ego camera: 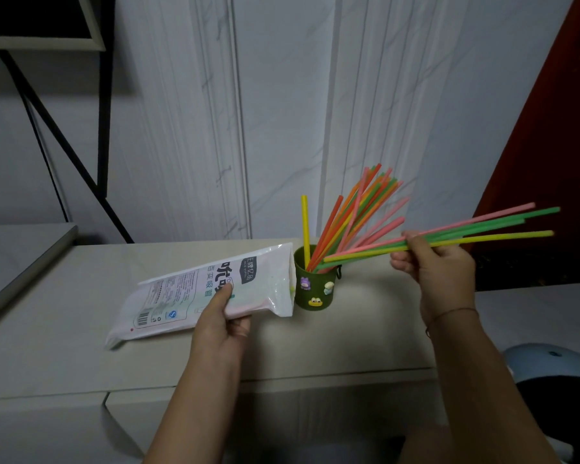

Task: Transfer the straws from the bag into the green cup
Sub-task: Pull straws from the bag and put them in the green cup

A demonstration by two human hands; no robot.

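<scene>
1. On the pale counter (64, 296), the green cup (315, 286) stood upright just beside the bag (188, 289) mouth, with many loose straws (359, 209) already fanned out of it.
2. Left hand (220, 324) gripped the bag, thumb on top and fingers under, with the mouth end raised.
3. Right hand (446, 272) pinched a small bundle (482, 226) of straws near mid-length, almost level, with the lower tips at the cup rim.
4. Straws looked light, thin and smooth, so likely to slip or splay. Best held bunched at mid-length. The cup seemed light and might tip.
</scene>
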